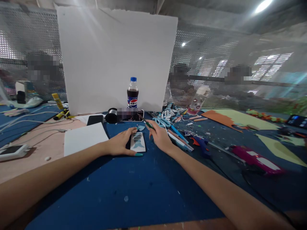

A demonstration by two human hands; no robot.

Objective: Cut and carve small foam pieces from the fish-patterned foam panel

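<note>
My left hand (121,142) rests on the blue mat (134,188), its fingers curved around the left side of a small white card (137,142) with a teal shape on it. My right hand (160,135) is just right of the card, fingers closed on a thin green pencil (146,123) that points away to the left. Blue-handled scissors (161,122) lie just beyond the right hand.
A cola bottle (132,93) stands before a white board (115,57). A tape roll (111,115), phones (95,119), white sheet (83,138), pens (178,139), paper scraps, a glue gun (202,145), a pink tool (256,159) and coloured paper (240,118) lie around. People sit behind the mesh.
</note>
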